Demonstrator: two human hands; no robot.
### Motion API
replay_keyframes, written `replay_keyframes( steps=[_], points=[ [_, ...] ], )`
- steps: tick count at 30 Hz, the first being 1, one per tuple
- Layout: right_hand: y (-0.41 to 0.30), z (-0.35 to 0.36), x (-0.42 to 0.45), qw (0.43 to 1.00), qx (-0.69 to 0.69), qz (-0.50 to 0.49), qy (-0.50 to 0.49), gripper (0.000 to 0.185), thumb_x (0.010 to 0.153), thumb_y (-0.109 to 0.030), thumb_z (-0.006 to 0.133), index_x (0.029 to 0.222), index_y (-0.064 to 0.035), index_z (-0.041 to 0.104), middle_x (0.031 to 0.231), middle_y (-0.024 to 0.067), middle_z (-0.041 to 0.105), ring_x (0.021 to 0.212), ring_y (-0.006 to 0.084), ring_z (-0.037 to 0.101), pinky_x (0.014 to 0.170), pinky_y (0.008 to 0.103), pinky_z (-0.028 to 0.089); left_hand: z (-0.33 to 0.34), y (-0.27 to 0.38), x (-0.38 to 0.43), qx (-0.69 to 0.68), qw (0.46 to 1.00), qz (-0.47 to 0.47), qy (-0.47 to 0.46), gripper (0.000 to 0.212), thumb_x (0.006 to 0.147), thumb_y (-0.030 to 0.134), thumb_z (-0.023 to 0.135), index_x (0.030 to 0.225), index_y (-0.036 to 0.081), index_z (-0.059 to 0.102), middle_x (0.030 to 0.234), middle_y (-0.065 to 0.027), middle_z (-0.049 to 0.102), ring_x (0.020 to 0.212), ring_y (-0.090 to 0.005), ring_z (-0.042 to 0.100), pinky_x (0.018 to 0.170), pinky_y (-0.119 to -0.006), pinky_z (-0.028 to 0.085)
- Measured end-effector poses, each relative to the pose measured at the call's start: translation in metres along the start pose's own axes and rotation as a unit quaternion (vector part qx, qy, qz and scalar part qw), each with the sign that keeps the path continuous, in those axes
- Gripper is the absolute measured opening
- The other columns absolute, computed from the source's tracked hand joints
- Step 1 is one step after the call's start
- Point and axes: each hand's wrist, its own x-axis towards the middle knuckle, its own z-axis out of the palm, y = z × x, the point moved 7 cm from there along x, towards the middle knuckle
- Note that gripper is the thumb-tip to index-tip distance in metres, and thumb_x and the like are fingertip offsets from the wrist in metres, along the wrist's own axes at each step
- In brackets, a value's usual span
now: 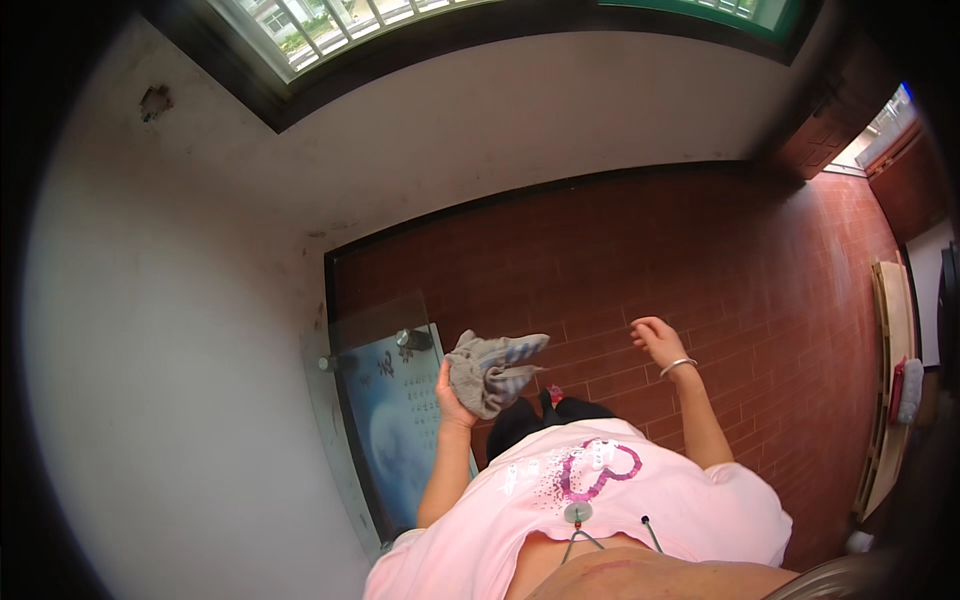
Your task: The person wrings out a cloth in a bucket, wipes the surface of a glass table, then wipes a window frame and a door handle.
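Note:
My left hand (454, 399) grips a crumpled grey cloth (472, 379) with blue stripes, its loose ends hanging out toward the right. Just beneath and to the left of that hand is a glass panel (379, 315) with round metal fittings (411, 340). Below the glass lies a blue picture board (390, 427) that bears writing. On the right, my right hand (657, 339) hangs in the air above the floor, holding nothing, with its fingers loosely bent. A silver bangle (679, 366) circles the right wrist.
Reddish-brown plank-patterned flooring (570, 255) spreads ahead. A scuffed white wall (187, 300) runs along the left, and a barred window (337, 30) is above. A brown door (825, 127) stands at the upper right. Wooden boards (889, 315) and a rolled pale cloth (910, 390) are at the right edge.

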Motion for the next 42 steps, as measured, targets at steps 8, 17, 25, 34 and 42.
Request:
replay_keyframes(
  steps=[8,17,25,34,42],
  points=[
    [0.063,0.050,0.046,0.998,0.030,0.039,-0.039,0.022,0.095,-0.022,0.050,0.107,-0.0065,0.060,0.093,0.0038,0.064,0.078,0.0095,0.060,0.068,0.0225,0.049,-0.077,0.039,0.043,-0.003,0.996,0.090,0.027,0.055,0.095,0.045,0.029,0.132,0.007,0.048,0.129,-0.0104,0.053,0.116,-0.0311,0.051,0.099,-0.044,0.042],
    [-0.105,0.107,0.154,0.982,-0.090,0.034,-0.161,0.027,0.096,-0.024,0.050,0.114,-0.0053,0.059,0.099,0.0040,0.064,0.087,0.0109,0.059,0.075,0.0244,0.048,0.010,0.165,0.194,-0.038,0.995,0.095,-0.004,0.055,0.096,0.043,0.026,0.133,0.008,0.046,0.130,-0.0106,0.052,0.117,-0.0314,0.050,0.100,-0.045,0.041],
    [-0.192,0.094,0.248,0.996,0.011,0.014,-0.084,0.048,0.094,-0.025,0.054,0.137,-0.0095,0.037,0.122,0.0116,0.053,0.104,0.0187,0.057,0.084,0.0302,0.048,0.157,0.201,0.319,-0.044,0.979,0.031,-0.197,0.056,0.096,0.046,0.032,0.134,0.007,0.043,0.131,-0.0127,0.050,0.118,-0.0309,0.049,0.100,-0.044,0.040],
    [-0.328,0.158,0.403,0.844,0.455,-0.026,-0.282,0.050,0.091,-0.030,0.058,0.133,-0.0096,0.042,0.126,0.0076,0.052,0.112,0.0171,0.053,0.092,0.0337,0.048,0.345,0.151,0.403,0.615,0.696,0.079,-0.361,0.055,0.091,0.019,0.058,0.138,0.000,0.035,0.131,-0.0100,0.042,0.121,-0.0191,0.041,0.099,-0.034,0.036],
    [-0.403,0.054,0.519,0.839,0.485,-0.209,-0.129,0.049,0.087,-0.030,0.064,0.126,-0.0067,0.047,0.117,0.0033,0.057,0.107,0.0163,0.056,0.093,0.0325,0.047,0.342,0.289,0.487,0.617,0.709,0.328,-0.094,0.031,0.090,0.008,0.054,0.121,0.004,0.054,0.124,-0.0091,0.052,0.117,-0.0214,0.050,0.099,-0.034,0.039]
  ],
)
